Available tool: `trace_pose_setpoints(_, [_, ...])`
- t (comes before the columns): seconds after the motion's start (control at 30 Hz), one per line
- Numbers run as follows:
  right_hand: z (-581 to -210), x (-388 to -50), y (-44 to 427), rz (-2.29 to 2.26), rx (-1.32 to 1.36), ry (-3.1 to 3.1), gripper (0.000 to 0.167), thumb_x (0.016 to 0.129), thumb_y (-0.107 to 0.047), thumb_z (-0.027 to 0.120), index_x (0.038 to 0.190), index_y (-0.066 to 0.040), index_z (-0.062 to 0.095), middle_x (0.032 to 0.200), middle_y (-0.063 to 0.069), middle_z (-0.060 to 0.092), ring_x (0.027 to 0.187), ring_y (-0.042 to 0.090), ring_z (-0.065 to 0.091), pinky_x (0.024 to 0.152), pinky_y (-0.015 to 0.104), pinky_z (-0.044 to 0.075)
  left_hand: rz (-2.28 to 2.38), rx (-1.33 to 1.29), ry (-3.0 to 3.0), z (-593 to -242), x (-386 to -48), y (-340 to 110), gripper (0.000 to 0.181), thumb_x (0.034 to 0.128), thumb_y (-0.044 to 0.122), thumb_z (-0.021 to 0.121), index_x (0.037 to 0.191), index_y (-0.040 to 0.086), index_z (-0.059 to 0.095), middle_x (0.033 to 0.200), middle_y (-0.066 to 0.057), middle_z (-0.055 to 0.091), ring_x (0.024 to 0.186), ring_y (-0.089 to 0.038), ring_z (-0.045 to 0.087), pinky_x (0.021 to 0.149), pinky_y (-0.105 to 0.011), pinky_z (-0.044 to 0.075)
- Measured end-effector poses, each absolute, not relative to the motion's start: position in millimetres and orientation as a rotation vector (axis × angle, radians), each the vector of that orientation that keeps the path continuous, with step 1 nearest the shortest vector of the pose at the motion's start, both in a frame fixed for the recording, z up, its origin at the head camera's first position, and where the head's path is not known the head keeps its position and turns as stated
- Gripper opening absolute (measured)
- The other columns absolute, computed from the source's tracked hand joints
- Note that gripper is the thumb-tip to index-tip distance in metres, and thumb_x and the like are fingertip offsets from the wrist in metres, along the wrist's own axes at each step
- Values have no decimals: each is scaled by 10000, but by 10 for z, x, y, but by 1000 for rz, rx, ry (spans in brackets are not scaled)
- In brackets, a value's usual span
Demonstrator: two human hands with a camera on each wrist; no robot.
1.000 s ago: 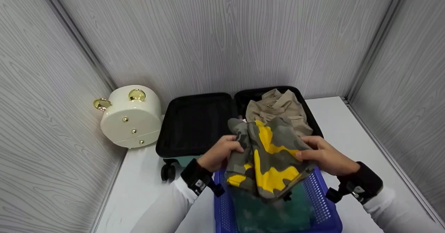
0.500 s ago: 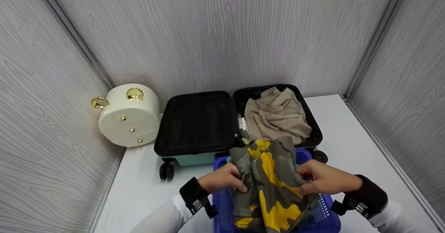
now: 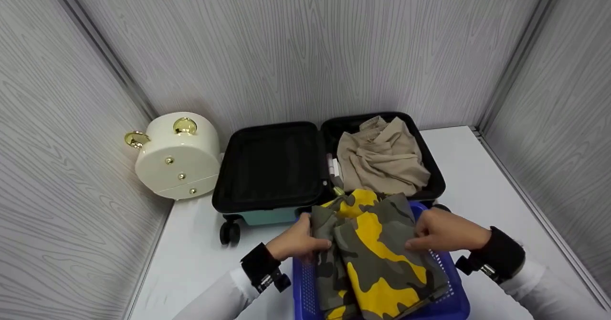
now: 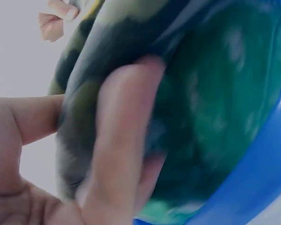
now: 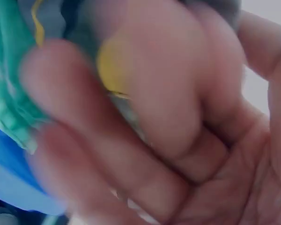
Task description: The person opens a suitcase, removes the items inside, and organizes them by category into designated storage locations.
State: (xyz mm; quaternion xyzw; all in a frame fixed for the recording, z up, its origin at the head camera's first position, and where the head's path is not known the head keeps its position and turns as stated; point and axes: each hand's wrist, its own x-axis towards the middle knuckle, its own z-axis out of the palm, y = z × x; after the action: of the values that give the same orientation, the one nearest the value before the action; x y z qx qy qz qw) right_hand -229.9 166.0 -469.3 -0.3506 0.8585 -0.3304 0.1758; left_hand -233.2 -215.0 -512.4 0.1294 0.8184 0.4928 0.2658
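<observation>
Over the basket (image 3: 305, 291) lies the folded camouflage cloth (image 3: 382, 253), its left edge pinched by the left hand (image 3: 298, 241), its right by the right hand (image 3: 446, 231). Probably light, soft and floppy, it seems best held at both sides.

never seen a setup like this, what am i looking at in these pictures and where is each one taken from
There's no robot here: these are a person's bare left hand and right hand. The wide picture comes from a camera worn on the head, looking down. The two blurry close-ups come from cameras worn on the wrists, one per hand.

Both hands hold a camo cloth by its sides, over a blue basket with something green inside.

On the white table, behind the basket, lies an open suitcase with a tan cloth in its right half. Left of it stands a cream box with gold knobs.
</observation>
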Motion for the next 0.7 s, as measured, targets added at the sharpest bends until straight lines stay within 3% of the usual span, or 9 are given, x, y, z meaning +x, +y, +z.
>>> trace_pose_setpoints(0.1, [-4654,-2340,1572,-998,-1151,2520,336,964,-202,848,720,-149,622,656,-98,453,590,-25,414,563,194,383,1297,397,2476,-5018,-2360,-2084,717,992,242,794,1528,-8,389,1298,-269,575,1022,-287,650,917,-479,564])
trace_pose_setpoints(0.17, [-4648,-2362,1513,-973,-1218,2509,155,947,-177,863,889,-149,722,763,-33,537,677,14,472,619,211,428,1217,520,2608,-4949,-2375,-2001,570,986,249,807,1427,18,530,1334,-200,538,1140,-304,611,991,-476,529])
trace_pose_setpoints(0.2, [-4652,-2373,1485,-927,-1239,2491,127,939,-179,871,956,-153,748,802,-11,560,707,21,486,636,209,433,1170,602,2638,-4922,-2375,-1955,481,983,246,816,1360,42,597,1292,-171,566,1112,-286,620,979,-452,538])
trace_pose_setpoints(0.3, [-4695,-2400,1430,-788,-1251,2398,204,912,-173,890,1089,-138,796,849,24,593,736,20,503,662,196,432,942,859,2625,-4888,-2366,-1830,296,973,278,837,1193,113,727,1148,-61,647,984,-166,630,879,-340,552])
trace_pose_setpoints(0.43, [-4813,-2426,1409,-709,-1221,2222,255,917,-172,881,1151,-111,799,842,76,637,740,9,526,680,185,455,573,1025,2541,-4962,-2368,-1722,309,958,397,844,1171,180,790,1106,13,677,909,-59,609,821,-251,541])
trace_pose_setpoints(0.7, [-5035,-2502,1318,-518,-1129,2075,314,1039,-210,730,1339,-127,762,972,-19,708,826,-55,557,791,187,508,364,1058,2367,-5166,-2479,-1692,368,1037,397,737,1309,153,782,1248,-31,718,1093,-124,647,994,-285,551])
